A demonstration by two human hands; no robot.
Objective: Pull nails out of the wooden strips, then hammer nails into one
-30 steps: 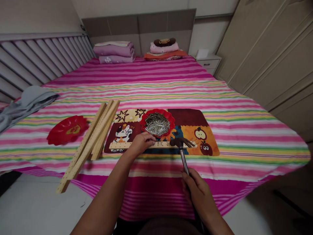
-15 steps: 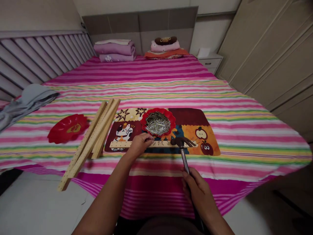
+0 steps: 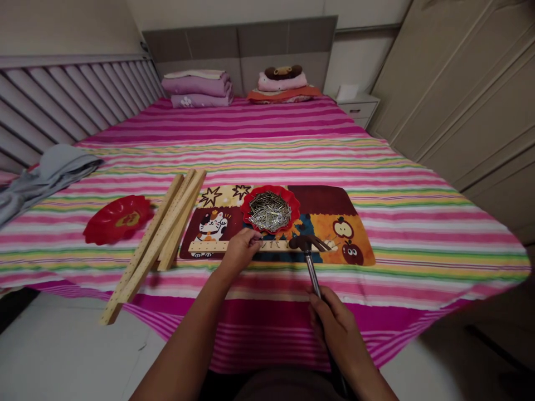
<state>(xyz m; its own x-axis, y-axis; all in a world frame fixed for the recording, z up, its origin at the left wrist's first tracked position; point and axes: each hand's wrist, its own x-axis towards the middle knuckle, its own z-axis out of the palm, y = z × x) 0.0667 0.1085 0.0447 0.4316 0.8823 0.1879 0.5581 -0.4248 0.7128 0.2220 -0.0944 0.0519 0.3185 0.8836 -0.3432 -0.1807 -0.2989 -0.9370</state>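
Note:
My right hand (image 3: 336,317) is wrapped round the handle of a claw hammer (image 3: 311,267). The dark hammer head lies over the right part of a pale wooden strip (image 3: 209,246) with rows of small holes. Several nails (image 3: 273,244) stand in the strip between my left hand and the hammer head. My left hand (image 3: 242,246) rests at the middle of the strip with thumb and fingers pinched together; whatever is between the fingertips is too small to make out. Just behind the strip, a red scalloped dish (image 3: 296,209) holds a heap of loose nails (image 3: 270,211).
The strip and dish lie on a patterned mat (image 3: 326,200) on a striped bedspread (image 3: 418,234). To the left are several drilled wooden strips (image 3: 161,228) and a red plate (image 3: 119,219). Grey clothing (image 3: 54,167) lies far left; folded bedding (image 3: 200,89) is stacked by the headboard.
Hardly anything differs. The hammer head has shifted very slightly left along the strip, and the whole view has moved a little; my left hand keeps its pinch at the same spot.

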